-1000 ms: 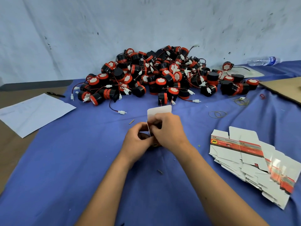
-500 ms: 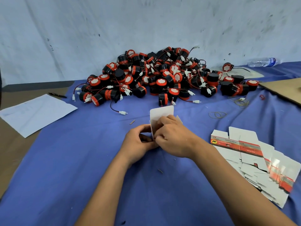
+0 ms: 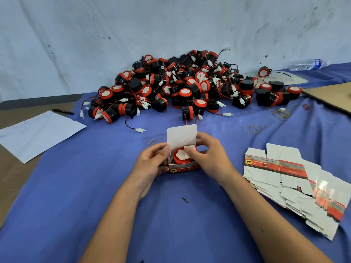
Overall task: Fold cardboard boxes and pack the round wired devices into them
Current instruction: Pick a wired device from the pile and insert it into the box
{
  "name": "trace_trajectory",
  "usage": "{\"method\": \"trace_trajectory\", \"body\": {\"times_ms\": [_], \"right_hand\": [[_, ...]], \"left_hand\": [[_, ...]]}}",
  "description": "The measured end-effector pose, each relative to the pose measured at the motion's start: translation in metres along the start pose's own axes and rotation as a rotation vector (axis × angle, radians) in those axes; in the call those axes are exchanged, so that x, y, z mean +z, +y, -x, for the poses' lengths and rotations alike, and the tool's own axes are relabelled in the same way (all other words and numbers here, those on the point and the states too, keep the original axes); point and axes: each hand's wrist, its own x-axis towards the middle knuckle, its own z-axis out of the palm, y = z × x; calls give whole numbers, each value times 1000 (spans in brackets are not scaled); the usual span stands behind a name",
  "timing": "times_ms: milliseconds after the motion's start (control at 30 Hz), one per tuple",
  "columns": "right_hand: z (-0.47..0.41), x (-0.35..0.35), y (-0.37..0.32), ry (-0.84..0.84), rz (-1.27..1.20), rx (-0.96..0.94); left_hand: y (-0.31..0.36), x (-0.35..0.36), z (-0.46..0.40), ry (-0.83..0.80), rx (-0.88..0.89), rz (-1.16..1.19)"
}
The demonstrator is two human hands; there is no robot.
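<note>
Bare blue cloth (image 3: 79,186) is lying open to my left and toward me, giving my hands passing room. The heap of black-and-red round wired devices (image 3: 182,88) is blocking the far side, the fanned stack of flat white-and-red cardboard blanks (image 3: 296,183) is crowding my right, and yellow rubber bands (image 3: 253,129) are lying between them.

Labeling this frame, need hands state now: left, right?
Left hand: grips the small box by its left side.
Right hand: pinches the box's side flap.
</note>
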Motion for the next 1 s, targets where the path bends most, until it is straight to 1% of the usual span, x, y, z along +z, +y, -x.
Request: {"method": "trace_trajectory", "body": {"times_ms": [100,167,233,267,300,367,433,467,533,600,633,700,733,867,1000], "right_hand": [[4,6,1,-105,-30,-89],[6,3,1,-197,4,-129],[7,-1,0,-296,29,-159],[8,-1,-1,-335,24,-169],[8,0,-2,-338,10,-170],[8,4,-3,-246,-14,-156],[8,6,0,-170,43,-169],[7,6,1,-165,79,-196],[8,4,1,-183,132,-254],[8,1,1,-182,196,-305],[8,1,1,-173,229,-330],[7,3,1,-154,298,-371],[8,4,0,-146,335,-387],[8,5,0,-123,432,-463],[7,-2,0,-198,437,-461]], "left_hand": [[-11,14,-4,212,154,-207],[-14,17,-6,318,198,-222],[-14,15,-6,374,213,-184],[-13,13,-5,366,212,-178],[-12,10,-4,333,207,-186],[-9,2,-2,191,168,-185],[-5,-8,0,7,98,-74],[-2,-12,1,-56,69,-9],[2,-22,3,-142,33,77],[2,-26,4,-209,21,79],[2,-26,5,-201,47,2],[-2,-21,5,-96,153,-241],[-4,-19,4,-59,201,-310],[-6,-17,-1,-54,220,-323],[-5,-19,2,-70,215,-375]]}}
